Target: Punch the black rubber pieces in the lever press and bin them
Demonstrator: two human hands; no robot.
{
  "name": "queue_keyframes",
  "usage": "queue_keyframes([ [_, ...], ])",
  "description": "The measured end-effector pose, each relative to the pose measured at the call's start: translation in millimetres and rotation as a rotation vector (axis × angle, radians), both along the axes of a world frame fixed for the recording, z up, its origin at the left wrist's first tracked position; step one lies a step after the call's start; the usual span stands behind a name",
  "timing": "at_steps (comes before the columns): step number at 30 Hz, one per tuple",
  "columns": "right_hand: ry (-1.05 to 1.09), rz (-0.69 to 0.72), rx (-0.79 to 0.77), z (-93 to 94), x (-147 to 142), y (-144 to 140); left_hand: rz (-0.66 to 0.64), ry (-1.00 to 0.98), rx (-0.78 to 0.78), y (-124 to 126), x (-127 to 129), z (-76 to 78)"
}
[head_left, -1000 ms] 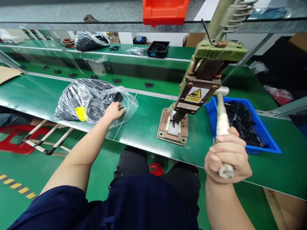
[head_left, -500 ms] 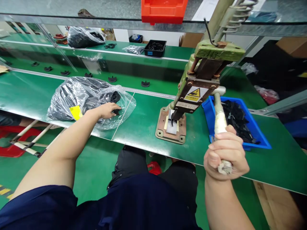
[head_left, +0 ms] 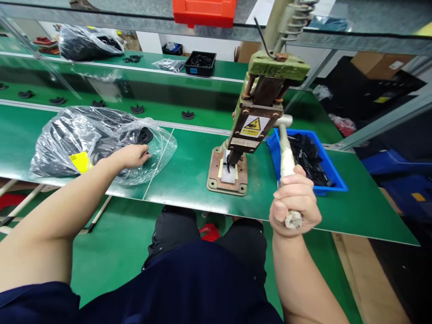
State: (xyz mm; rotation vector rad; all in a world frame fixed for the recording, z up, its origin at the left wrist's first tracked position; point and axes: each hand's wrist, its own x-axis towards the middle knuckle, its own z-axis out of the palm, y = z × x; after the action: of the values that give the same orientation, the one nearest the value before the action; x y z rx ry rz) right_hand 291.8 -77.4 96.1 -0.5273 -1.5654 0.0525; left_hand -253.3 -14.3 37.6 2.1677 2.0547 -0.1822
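My left hand [head_left: 132, 156] rests at the mouth of a clear plastic bag [head_left: 160, 155], its fingers curled together. Whatever they may hold is hidden. Dark curved parts [head_left: 143, 135] fill the bag, which carries a yellow label [head_left: 81, 161]. My right hand [head_left: 297, 201] is wrapped around the lever [head_left: 287, 155] of a green hand press [head_left: 254, 119]. Beneath the press ram, a small black piece [head_left: 228, 166] shows on the light metal fixture [head_left: 228, 176] of the base plate.
Right of the press stands a blue bin [head_left: 332, 168] of black parts. Several curved black pieces [head_left: 187, 115] lie in a row on the green strip behind the bag. A red bin [head_left: 204, 12] sits on the shelf above. Farther back is a black tray [head_left: 200, 64].
The view has swung right, so the bench things appear farther left. My left fingers have drawn together at the bag's mouth, and the dark part under them no longer shows. My right hand keeps its grip.
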Motion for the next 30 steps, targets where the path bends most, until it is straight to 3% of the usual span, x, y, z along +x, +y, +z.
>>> queue_keyframes([
  [3,-0.004,-0.016,0.002,0.5,0,-1,0.086,-0.141,0.089,-4,23,-4.5],
  [6,-0.002,-0.02,0.007,0.0,2,2,0.028,-0.175,0.181,-4,42,-9.6],
  [9,0.02,-0.017,0.025,-2.2,3,6,0.049,-0.147,0.221,-7,40,-9.1],
  [12,0.063,0.0,0.035,-5.2,3,10,0.137,-0.184,0.182,-22,21,-1.9],
  [16,0.113,-0.015,0.053,-8.0,-1,15,0.104,-0.221,0.036,-57,10,-0.5],
  [22,0.159,-0.018,0.104,-11.5,-5,20,0.0,-0.108,0.024,-87,36,-20.6],
  [30,0.061,-0.009,0.046,-4.4,-2,10,-0.012,-0.082,-0.008,-91,67,-16.5],
])
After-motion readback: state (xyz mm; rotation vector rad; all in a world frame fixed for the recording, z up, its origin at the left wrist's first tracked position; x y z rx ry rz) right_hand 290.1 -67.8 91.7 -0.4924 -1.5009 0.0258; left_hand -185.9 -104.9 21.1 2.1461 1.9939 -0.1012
